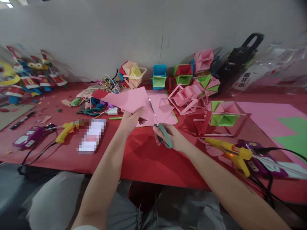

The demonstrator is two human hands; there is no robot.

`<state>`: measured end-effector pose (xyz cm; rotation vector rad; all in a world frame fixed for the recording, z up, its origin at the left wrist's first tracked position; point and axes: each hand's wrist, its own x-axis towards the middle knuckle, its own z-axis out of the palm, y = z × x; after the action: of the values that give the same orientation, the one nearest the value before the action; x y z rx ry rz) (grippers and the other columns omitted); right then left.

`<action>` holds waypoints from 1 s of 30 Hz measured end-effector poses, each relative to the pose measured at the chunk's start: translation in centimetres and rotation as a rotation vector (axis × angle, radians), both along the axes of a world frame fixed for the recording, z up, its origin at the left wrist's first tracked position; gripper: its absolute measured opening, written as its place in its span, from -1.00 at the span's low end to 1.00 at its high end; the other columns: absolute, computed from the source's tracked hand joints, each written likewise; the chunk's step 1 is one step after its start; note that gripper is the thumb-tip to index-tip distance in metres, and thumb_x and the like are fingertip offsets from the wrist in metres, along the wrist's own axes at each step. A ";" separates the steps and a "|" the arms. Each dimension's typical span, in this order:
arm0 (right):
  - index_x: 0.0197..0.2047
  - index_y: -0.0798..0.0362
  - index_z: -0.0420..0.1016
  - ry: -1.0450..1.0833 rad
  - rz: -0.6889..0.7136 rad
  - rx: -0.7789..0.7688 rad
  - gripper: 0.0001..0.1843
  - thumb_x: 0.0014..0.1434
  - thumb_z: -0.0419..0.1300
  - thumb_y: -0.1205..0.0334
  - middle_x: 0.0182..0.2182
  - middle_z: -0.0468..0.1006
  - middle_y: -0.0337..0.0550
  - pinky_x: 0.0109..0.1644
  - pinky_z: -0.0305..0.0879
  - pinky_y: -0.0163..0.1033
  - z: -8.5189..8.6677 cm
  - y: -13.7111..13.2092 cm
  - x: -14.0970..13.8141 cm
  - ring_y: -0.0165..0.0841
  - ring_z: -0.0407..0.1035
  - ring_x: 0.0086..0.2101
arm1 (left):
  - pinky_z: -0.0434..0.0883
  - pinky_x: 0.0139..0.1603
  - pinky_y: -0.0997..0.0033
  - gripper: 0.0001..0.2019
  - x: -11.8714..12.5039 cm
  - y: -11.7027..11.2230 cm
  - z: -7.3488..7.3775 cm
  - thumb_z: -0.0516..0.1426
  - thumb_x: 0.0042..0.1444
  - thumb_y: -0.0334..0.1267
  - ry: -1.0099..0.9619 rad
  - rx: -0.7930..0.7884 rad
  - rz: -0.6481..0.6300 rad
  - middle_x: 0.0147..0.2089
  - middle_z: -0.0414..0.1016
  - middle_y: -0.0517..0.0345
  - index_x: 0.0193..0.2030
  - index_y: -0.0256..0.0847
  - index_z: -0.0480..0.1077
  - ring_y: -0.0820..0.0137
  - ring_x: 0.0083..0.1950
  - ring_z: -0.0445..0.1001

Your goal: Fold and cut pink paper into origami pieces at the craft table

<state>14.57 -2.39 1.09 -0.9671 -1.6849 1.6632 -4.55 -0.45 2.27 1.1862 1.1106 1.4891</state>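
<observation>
A red surface [144,159] spreads beneath the hands, a pink sheet [133,98] reaching beyond them. The left hand [130,120], nearly closed, pinches the sheet; the right hand [174,134], curled around scissors [165,133], holds their blades beside its edge. A green stick [115,118] lies just left of the left hand.

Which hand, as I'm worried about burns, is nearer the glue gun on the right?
Right. The right hand, holding scissors, is left of the glue gun; the left hand, holding pink paper, is farther to its left.
</observation>
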 end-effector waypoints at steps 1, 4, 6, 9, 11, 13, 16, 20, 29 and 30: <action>-0.41 0.01 0.32 -0.007 0.000 0.001 -0.50 0.20 0.27 -0.25 -0.59 0.46 -0.23 -0.45 0.29 -0.26 0.0 0.0 0.0 -0.39 0.37 -0.54 | 0.30 -0.63 0.50 -0.72 0.0 0.0 0.0 0.31 0.04 -0.11 -0.003 0.003 -0.002 -0.61 0.42 0.21 -0.43 -0.25 0.37 0.50 -0.65 0.35; -0.42 0.01 0.31 -0.022 -0.012 0.001 -0.49 0.20 0.27 -0.26 -0.60 0.45 -0.24 -0.44 0.30 -0.27 0.2 -0.1 0.0 -0.40 0.36 -0.55 | 0.30 -0.63 0.50 -0.75 -0.1 0.1 -0.2 0.28 0.06 -0.13 0.001 0.008 -0.007 -0.61 0.43 0.21 -0.41 -0.25 0.37 0.50 -0.65 0.35; -0.42 0.02 0.30 -0.032 -0.015 0.005 -0.49 0.21 0.26 -0.26 -0.60 0.45 -0.24 -0.45 0.28 -0.28 0.2 -0.1 0.0 -0.41 0.36 -0.55 | 0.30 -0.63 0.50 -0.75 -0.1 0.1 -0.3 0.28 0.07 -0.13 0.007 0.006 -0.006 -0.60 0.43 0.22 -0.41 -0.24 0.36 0.51 -0.65 0.35; -0.44 0.03 0.31 -0.034 -0.004 0.016 -0.47 0.22 0.24 -0.27 -0.59 0.46 -0.23 -0.47 0.24 -0.30 0.2 -0.1 0.0 -0.42 0.36 -0.55 | 0.30 -0.63 0.51 -0.73 -0.1 0.2 -0.3 0.29 0.06 -0.12 0.005 0.007 -0.005 -0.61 0.42 0.22 -0.41 -0.24 0.36 0.52 -0.66 0.34; -0.44 0.03 0.31 -0.035 -0.004 0.013 -0.48 0.22 0.25 -0.27 -0.59 0.46 -0.23 -0.48 0.23 -0.29 0.2 -0.1 -0.1 -0.41 0.36 -0.56 | 0.30 -0.63 0.51 -0.72 -0.1 0.2 -0.3 0.31 0.05 -0.11 -0.003 0.009 -0.004 -0.61 0.43 0.22 -0.41 -0.25 0.36 0.51 -0.66 0.35; -0.42 0.02 0.31 -0.036 -0.012 0.002 -0.48 0.21 0.26 -0.26 -0.59 0.46 -0.23 -0.48 0.23 -0.28 0.2 -0.2 -0.1 -0.41 0.36 -0.56 | 0.31 -0.62 0.52 -0.70 -0.1 0.2 -0.3 0.32 0.05 -0.09 -0.006 0.008 -0.004 -0.61 0.44 0.21 -0.40 -0.25 0.37 0.51 -0.65 0.36; -0.41 0.02 0.29 -0.030 -0.009 -0.007 -0.48 0.21 0.25 -0.27 -0.59 0.45 -0.23 -0.49 0.22 -0.28 0.3 -0.2 -0.2 -0.40 0.36 -0.55 | 0.32 -0.62 0.52 -0.68 -0.1 0.2 -0.4 0.33 0.05 -0.06 -0.005 0.007 -0.006 -0.61 0.44 0.20 -0.40 -0.26 0.38 0.51 -0.64 0.36; -0.40 0.02 0.28 -0.027 0.000 -0.005 -0.48 0.21 0.25 -0.27 -0.58 0.46 -0.23 -0.48 0.23 -0.28 0.5 -0.3 -0.1 -0.40 0.36 -0.54 | 0.34 -0.61 0.50 -0.67 -0.1 0.1 -0.3 0.34 0.04 -0.06 -0.018 0.009 -0.010 -0.62 0.44 0.19 -0.40 -0.26 0.38 0.48 -0.64 0.38; -0.40 0.01 0.27 -0.038 -0.014 -0.009 -0.49 0.19 0.27 -0.26 -0.62 0.43 -0.26 -0.48 0.27 -0.28 0.4 -0.2 -0.1 -0.42 0.35 -0.58 | 0.33 -0.61 0.51 -0.72 -0.2 0.1 -0.3 0.32 0.05 -0.12 -0.031 0.003 0.003 -0.61 0.42 0.21 -0.39 -0.27 0.38 0.50 -0.64 0.37; -0.40 0.01 0.27 -0.037 -0.019 -0.013 -0.49 0.18 0.28 -0.26 -0.62 0.43 -0.27 -0.48 0.28 -0.28 0.4 -0.2 -0.1 -0.42 0.35 -0.59 | 0.33 -0.62 0.50 -0.73 -0.2 0.1 -0.3 0.32 0.05 -0.13 -0.038 0.001 0.004 -0.60 0.42 0.21 -0.38 -0.27 0.39 0.50 -0.64 0.37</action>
<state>14.43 -2.59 1.45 -1.0231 -1.6850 1.6554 -4.72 -0.31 2.01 1.1523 1.0871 1.5091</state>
